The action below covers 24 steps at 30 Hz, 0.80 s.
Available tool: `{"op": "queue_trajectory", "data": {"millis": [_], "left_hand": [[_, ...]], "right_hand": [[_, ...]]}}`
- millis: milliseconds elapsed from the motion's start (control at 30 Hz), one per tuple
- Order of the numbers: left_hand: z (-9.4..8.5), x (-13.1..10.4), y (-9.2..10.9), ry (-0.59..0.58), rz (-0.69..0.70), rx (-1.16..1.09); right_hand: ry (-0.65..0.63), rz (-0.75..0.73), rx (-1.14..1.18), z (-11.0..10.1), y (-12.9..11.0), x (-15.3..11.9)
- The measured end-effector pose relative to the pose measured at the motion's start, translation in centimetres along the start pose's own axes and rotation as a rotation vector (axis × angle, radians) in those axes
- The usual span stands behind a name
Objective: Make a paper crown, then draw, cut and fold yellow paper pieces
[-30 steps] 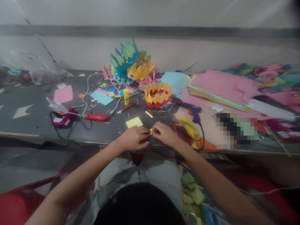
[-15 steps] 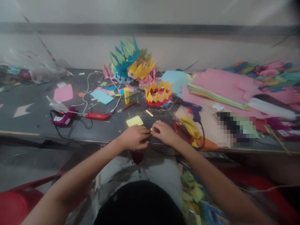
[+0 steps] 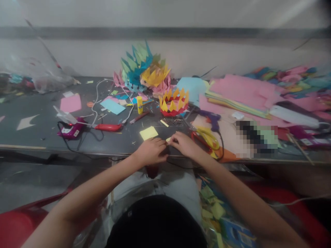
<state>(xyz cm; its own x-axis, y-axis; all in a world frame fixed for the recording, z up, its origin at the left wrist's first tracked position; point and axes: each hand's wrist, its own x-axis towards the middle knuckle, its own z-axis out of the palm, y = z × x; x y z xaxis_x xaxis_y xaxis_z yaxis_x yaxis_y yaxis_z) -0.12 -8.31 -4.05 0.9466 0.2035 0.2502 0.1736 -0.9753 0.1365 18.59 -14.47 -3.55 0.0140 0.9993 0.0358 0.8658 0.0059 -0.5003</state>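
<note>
At the front edge of the dark table (image 3: 103, 143), my left hand (image 3: 153, 151) and my right hand (image 3: 181, 144) meet almost fingertip to fingertip. A small pale yellow paper piece (image 3: 168, 140) is pinched in my right fingers, and my left fingers close in on its other side. Just behind my left hand lies a yellow paper sheet (image 3: 148, 133). Farther back stands a red and yellow paper crown (image 3: 173, 103), with a yellow glue stick (image 3: 140, 105) to its left.
Yellow-handled scissors (image 3: 209, 137) and a purple glue gun (image 3: 213, 120) lie right of my hands. A red-handled tool (image 3: 108, 127) and its cord are at left. Folded paper shapes (image 3: 144, 70) and stacked coloured sheets (image 3: 243, 93) stand behind.
The view has shifted slightly. My hands stay together at the table edge, and more of the small yellow paper shows by my right fingertips.
</note>
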Motion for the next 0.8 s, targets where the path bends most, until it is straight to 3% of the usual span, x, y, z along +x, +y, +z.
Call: {"op": "queue_trajectory", "data": {"millis": [267,533,800], "left_hand": [[-0.2,0.3,-0.3,-0.015,0.008,-0.019],[-0.3,-0.2,0.1,-0.04,0.011,-0.025],[0.4,0.5,0.5,-0.04,-0.031,-0.037]], "right_hand": [[-0.024,0.079,0.086,-0.5,0.5,0.6],[-0.069,0.049,0.117,-0.6,1.5,1.1],[0.077,-0.067,0.015,-0.3,1.6,-1.0]]}}
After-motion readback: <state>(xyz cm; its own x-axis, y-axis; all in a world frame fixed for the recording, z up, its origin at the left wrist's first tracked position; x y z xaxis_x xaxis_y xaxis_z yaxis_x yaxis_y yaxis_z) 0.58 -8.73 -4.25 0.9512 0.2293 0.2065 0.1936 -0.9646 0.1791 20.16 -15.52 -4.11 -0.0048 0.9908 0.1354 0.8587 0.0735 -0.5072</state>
